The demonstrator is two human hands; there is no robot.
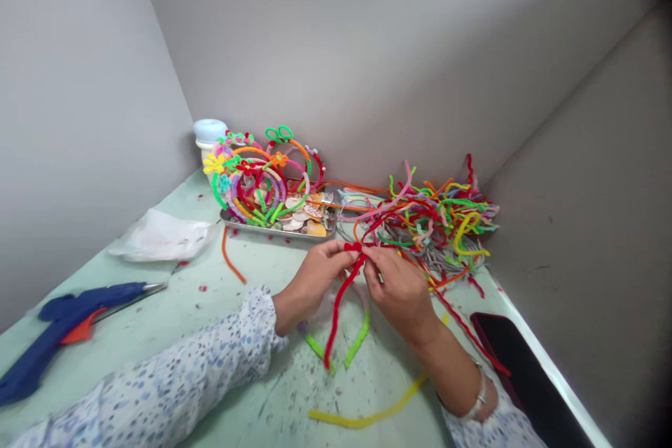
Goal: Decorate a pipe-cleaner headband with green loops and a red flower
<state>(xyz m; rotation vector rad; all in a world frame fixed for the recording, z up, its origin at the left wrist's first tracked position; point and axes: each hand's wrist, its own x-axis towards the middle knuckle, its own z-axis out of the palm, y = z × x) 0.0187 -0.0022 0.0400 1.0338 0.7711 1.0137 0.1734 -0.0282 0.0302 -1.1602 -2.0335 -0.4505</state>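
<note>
Both hands meet over the middle of the table, pinching a red pipe cleaner (pixel 341 308). The fingertips of my left hand (pixel 318 276) are closed on it at the left, by a small red bent or looped part. From the right, my right hand (pixel 402 290) grips it close beside them. One red end hangs down towards me. Below the hands, the green-wrapped ends of a headband (pixel 360 339) show; its upper part is mostly hidden by the fingers. A yellow pipe cleaner (pixel 367 422) lies nearer to me, partly under my right forearm.
Behind the hands, a metal tray (pixel 278 232) holds decorated headbands (pixel 257 175) and loose scraps. A tangled pile of pipe cleaners (pixel 446 217) is at the back right. A blue glue gun (pixel 68 325) and plastic bag (pixel 162 234) lie left, a phone (pixel 519 364) right. Walls enclose the table.
</note>
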